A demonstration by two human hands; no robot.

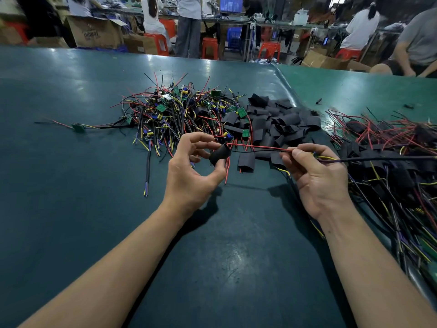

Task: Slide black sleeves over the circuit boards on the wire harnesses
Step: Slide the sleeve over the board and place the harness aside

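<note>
Green table (71, 185) lies under our hands. Our left hand (189, 176) pinches a black sleeve (220, 154). Right of the sleeve, our right hand (316, 176) pinches its red and black wires (260, 149). Behind the sleeve sits the harness pile (179, 110).

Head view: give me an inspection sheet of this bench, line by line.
Surface: dark green glossy bench mat, bare in front of the person.
Job's things: short black sleeve pinched in the left hand; loose pile of flat black sleeves; heap of unsleeved wire harnesses with small green circuit boards.
Clutter: one stray green board on wires, apart to the left; sleeved harnesses heaped at right.
Hands: right hand pinches red and black wires running to the sleeve.
Cables: nothing seen beyond harness wires.
Surroundings: people at other benches, red plastic stools, cardboard boxes.
</note>
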